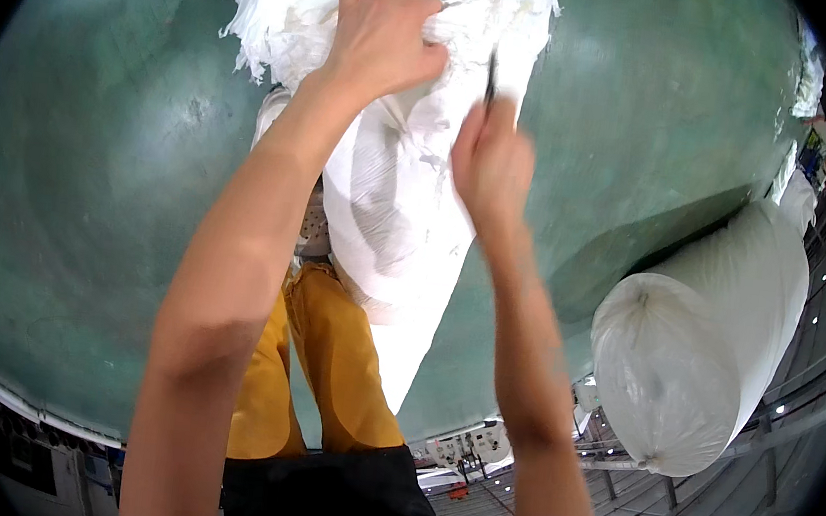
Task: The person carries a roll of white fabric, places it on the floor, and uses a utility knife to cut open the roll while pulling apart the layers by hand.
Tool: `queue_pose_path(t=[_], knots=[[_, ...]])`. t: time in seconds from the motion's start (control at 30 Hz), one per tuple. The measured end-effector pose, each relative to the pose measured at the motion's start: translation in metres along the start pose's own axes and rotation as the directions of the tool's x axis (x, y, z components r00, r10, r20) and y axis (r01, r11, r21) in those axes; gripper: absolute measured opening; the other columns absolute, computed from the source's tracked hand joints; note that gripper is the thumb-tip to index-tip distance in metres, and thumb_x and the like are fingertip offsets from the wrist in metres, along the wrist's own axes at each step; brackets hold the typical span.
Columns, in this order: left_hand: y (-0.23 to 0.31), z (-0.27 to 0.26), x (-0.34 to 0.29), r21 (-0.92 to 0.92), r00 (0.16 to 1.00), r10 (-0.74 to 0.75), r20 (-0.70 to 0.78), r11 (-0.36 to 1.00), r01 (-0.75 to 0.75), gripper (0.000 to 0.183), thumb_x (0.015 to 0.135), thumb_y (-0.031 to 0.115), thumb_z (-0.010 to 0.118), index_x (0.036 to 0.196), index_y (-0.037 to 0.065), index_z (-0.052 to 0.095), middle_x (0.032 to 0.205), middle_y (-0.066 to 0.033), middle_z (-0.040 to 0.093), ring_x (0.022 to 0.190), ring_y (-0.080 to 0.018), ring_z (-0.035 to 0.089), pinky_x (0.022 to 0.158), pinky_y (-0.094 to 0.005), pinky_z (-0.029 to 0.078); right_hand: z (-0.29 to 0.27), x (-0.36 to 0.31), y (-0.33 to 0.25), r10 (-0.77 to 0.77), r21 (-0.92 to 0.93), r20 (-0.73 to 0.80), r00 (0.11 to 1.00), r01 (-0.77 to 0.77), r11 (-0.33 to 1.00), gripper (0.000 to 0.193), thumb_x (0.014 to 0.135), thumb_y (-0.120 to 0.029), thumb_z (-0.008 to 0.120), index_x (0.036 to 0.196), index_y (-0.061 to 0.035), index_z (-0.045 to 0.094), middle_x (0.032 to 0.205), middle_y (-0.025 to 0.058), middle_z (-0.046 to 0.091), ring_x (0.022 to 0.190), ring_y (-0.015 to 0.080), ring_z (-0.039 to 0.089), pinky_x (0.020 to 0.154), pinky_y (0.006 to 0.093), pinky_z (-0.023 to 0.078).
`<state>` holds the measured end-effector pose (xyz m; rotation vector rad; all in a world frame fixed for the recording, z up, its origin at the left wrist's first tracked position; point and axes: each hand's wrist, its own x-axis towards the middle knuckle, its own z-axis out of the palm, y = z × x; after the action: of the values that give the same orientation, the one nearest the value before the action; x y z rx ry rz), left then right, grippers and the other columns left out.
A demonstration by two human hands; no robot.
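A long white bundle in crinkled wrapping lies in front of me, its far end torn and ragged. My left hand is closed on the loose white wrapping near that far end, fingers curled into it. In my right hand I grip a knife with a thin dark blade pointing away from me, over the bundle's right side. The right hand is slightly blurred, and most of the knife's handle is hidden inside the fist.
The bundle rests on a green floor. To the right lies another large white wrapped roll. My legs in mustard trousers stand close by the bundle's near end. Machinery parts show along the lower rim.
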<state>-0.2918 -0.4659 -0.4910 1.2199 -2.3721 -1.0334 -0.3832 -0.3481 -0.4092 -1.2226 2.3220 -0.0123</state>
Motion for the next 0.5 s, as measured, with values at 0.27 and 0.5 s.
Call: queue_pose_path(t=[0.27, 0.5], knots=[[0.001, -0.009, 0.006, -0.113, 0.982, -0.116, 0.150, 0.985, 0.133, 0.040, 0.072, 0.033, 0.066, 0.100, 0.004, 0.063, 0.097, -0.0090, 0.063, 0.094, -0.0196, 0.054, 0.089, -0.0343, 0.033, 0.011, 0.069, 0.000, -0.110, -0.186, -0.050, 0.993, 0.099, 0.978, 0.022, 0.085, -0.019, 0.050, 0.084, 0.0018, 0.042, 0.063, 0.0215, 0.060, 0.060, 0.0374, 0.061, 0.054, 0.0452, 0.048], [0.002, -0.010, 0.002, -0.184, 0.976, -0.078, 0.202, 0.976, 0.116, 0.031, 0.074, 0.027, 0.057, 0.096, 0.006, 0.065, 0.098, -0.0142, 0.062, 0.101, -0.0285, 0.052, 0.089, -0.0435, 0.030, 0.011, 0.052, 0.003, 0.028, -0.224, 0.055, 0.998, -0.015, 0.975, 0.022, 0.088, -0.021, 0.046, 0.085, 0.0008, 0.041, 0.065, 0.0217, 0.061, 0.062, 0.0382, 0.061, 0.056, 0.0467, 0.048]])
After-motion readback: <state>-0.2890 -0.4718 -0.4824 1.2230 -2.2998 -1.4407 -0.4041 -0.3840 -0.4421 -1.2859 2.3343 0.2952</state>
